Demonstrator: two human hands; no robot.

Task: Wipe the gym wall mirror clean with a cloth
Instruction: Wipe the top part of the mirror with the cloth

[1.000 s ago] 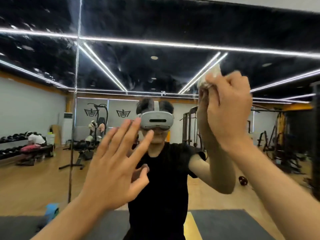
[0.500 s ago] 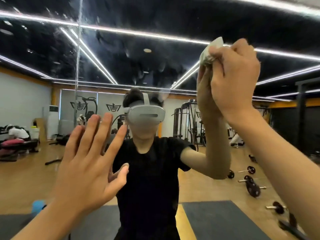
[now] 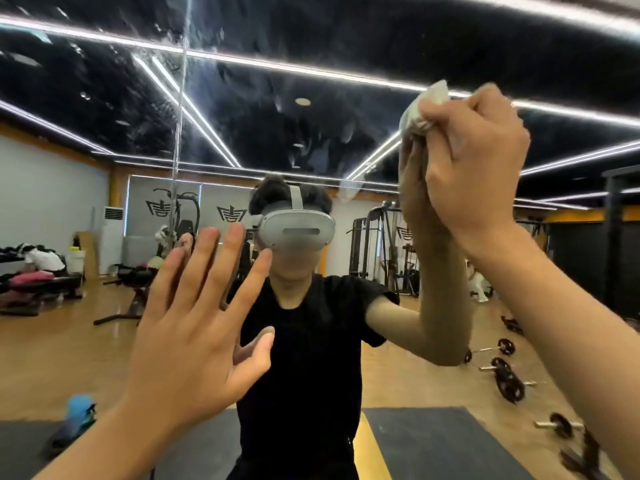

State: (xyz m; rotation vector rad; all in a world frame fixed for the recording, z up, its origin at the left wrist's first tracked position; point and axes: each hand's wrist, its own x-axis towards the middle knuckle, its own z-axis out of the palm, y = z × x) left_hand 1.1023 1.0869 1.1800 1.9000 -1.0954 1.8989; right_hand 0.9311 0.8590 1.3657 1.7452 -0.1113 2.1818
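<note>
Mirror glass fills the whole view, and a vertical seam between two panels runs down its left part. Pale smudges and streaks show on the upper glass against the reflected dark ceiling. The right hand is raised at the upper right, fingers curled tightly round a bunched whitish cloth and pressing it to the glass, where it meets its own reflection. The left hand is held up lower and to the left, released, with fingers straight and spread and the palm facing the mirror; whether it touches the glass cannot be told. Between the hands the reflection shows the person in a black T-shirt, wearing a grey headset. Weight plates lie on the reflected wooden floor at the right, near dark floor mats.
</note>
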